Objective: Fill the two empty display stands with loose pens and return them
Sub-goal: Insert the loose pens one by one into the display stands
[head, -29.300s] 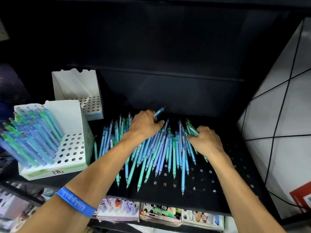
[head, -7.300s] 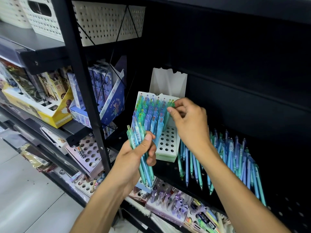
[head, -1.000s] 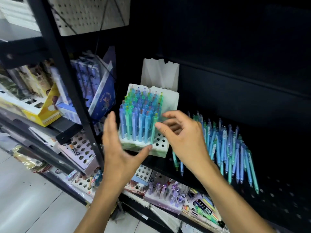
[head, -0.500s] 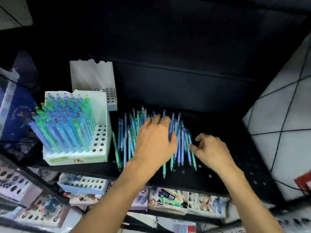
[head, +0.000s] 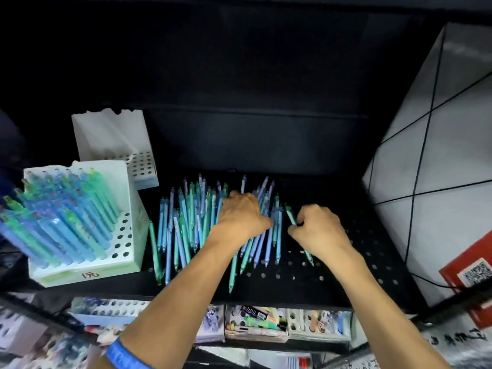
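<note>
Head view: the right hand (head: 320, 230) curls its fingers round a single green pen (head: 290, 216), whose long axis runs from 11 o'clock at its far end to 5 o'clock, where its tip shows below the wrist. The left hand (head: 241, 215) lies knuckles-up on the heap of loose pens (head: 197, 222), fingers bent down into them; whether they pinch any pen I cannot tell. The blue and green pens lie flat on the black perforated shelf (head: 292, 278), at the frame's centre, nearly parallel, long axes running 12 to 6 o'clock, fanning slightly, tips toward the near edge. At 9 o'clock of the heap stands the filled white display stand (head: 127, 235), its pens leaning toward 10 o'clock, with the two rightmost columns of holes bare. Behind it, at 11 o'clock, sits the empty white display stand (head: 117, 145). A blue wristband (head: 125, 355) circles the left forearm.
</note>
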Available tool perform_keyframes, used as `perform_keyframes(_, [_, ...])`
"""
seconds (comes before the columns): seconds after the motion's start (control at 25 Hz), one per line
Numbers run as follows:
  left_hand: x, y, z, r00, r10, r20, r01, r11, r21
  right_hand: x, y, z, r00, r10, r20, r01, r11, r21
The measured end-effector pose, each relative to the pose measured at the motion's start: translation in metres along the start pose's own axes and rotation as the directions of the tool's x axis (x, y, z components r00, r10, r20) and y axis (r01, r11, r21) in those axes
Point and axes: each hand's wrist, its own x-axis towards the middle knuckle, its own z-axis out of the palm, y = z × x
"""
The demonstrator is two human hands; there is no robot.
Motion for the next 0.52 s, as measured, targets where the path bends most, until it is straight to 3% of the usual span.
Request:
perform_keyframes(0.16, [0.003,0.013,0.005,1.000,0.001,0.013,-0.001,0.999,-0.036,0.005,0.003,-0.002,0.997,0.058,0.048,-0.066,0.976,0.206])
perform_keyframes(0.52, [0.007,0.021,0.007,1.000,-0.013,0.021,0.015,0.996,-0.086,0.003,0.005,-0.004,0.993,0.097,0.074,-0.110,0.972,0.208])
